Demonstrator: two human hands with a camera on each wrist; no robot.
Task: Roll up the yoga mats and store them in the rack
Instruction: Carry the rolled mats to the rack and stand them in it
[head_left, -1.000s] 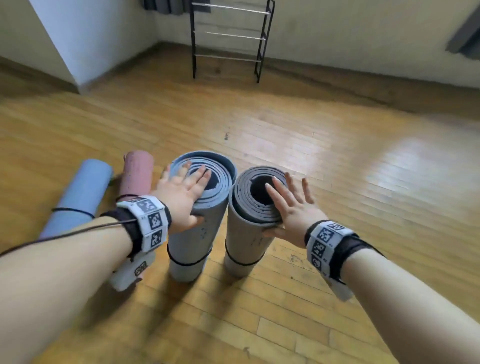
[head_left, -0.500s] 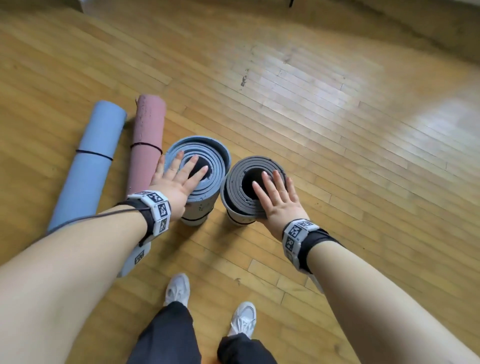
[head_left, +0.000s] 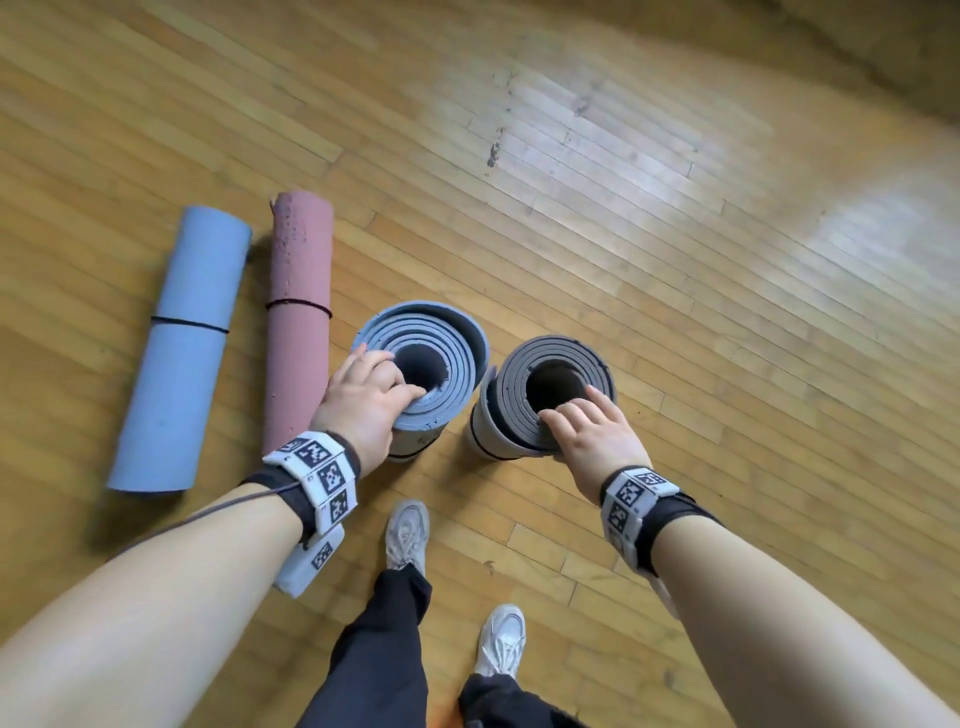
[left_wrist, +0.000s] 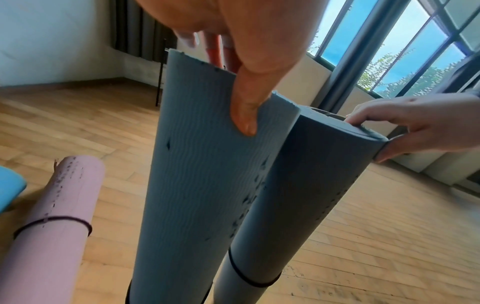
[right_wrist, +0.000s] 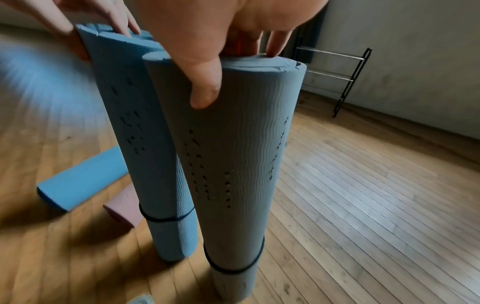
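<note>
Two rolled mats stand upright on the floor (head_left: 675, 260), touching side by side. The left hand (head_left: 363, 405) grips the top rim of the blue-grey mat (head_left: 447, 332): thumb outside, fingers (head_left: 410, 392) curled into the hollow core. The right hand (head_left: 597, 436) grips the top rim of the grey mat (head_left: 597, 364) likewise. Each mat carries a black band (right_wrist: 233, 271). A blue mat (head_left: 182, 353) and a pink mat (head_left: 298, 322), both banded, lie beside them. The rack (right_wrist: 342, 78) stands by the wall; its rails hold nothing.

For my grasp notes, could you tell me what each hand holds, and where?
Left hand grips the blue-grey mat at its top rim; right hand grips the dark grey mat at its top rim.
</note>
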